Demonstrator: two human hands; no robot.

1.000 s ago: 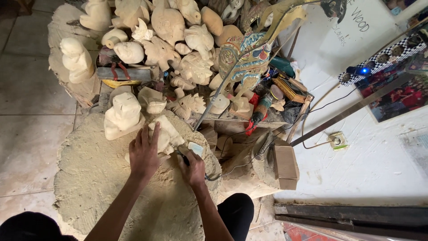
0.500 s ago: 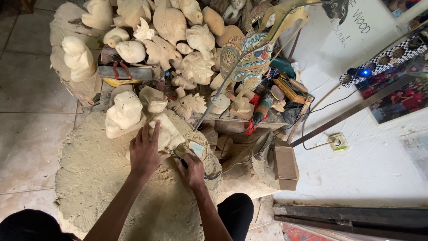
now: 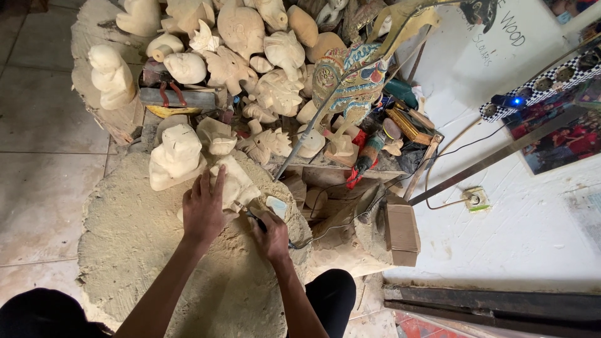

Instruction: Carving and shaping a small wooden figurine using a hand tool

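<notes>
Wood of a pale cream colour makes the carving (image 3: 233, 186), a rounded, unpainted figure that lies on its side on the sawdust pile (image 3: 134, 250), just in front of a larger blocky carving (image 3: 175, 156). Its surface looks rough and matte, with soft lumps and no fine detail that I can read. The left hand (image 3: 203, 209) lies flat on the near end of the carving, fingers (image 3: 206, 184) a little spread and pressing down on the wood. The right hand (image 3: 272, 231) is closed around a small tool (image 3: 275, 205); only its pale grey-blue end shows above the knuckles, and it touches the carving at the right side. It is perhaps a small power tool, since a thin dark cable (image 3: 325, 226) runs away from the hand, but the fist hides its body. The lower part of the carving is covered by the left hand. Behind, many other pale carvings (image 3: 250, 56) are heaped together.
</notes>
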